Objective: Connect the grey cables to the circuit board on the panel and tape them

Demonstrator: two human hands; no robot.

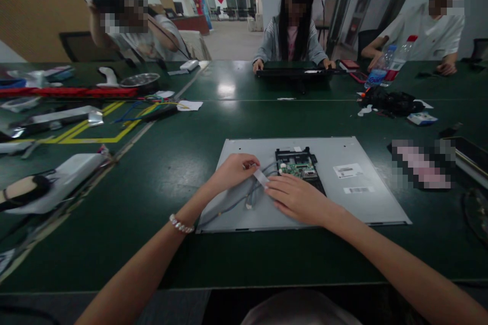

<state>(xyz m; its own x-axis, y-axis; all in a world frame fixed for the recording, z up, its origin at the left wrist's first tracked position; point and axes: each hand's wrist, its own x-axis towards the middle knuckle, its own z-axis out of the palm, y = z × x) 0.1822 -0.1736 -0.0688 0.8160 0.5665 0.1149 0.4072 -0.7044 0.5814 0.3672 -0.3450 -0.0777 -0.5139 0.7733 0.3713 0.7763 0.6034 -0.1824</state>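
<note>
A grey metal panel [358, 203] lies flat on the green table in front of me. A green circuit board [297, 166] in a black frame sits near its middle, with grey cables [244, 198] running off to the left. My left hand [232, 170] pinches one end of a short white strip of tape [261, 177] over the cables. My right hand [295, 197] lies flat with fingers stretched out, pressing on the cables and the strip's other end just left of the board.
White barcode labels [347, 170] are stuck on the panel's right part. Three other people sit across the table; one has a black tray [293, 72]. Water bottles [381, 68], black parts [392, 101], coloured wires [152, 106], a metal bowl [139, 81] and a red strip [68, 92] lie around.
</note>
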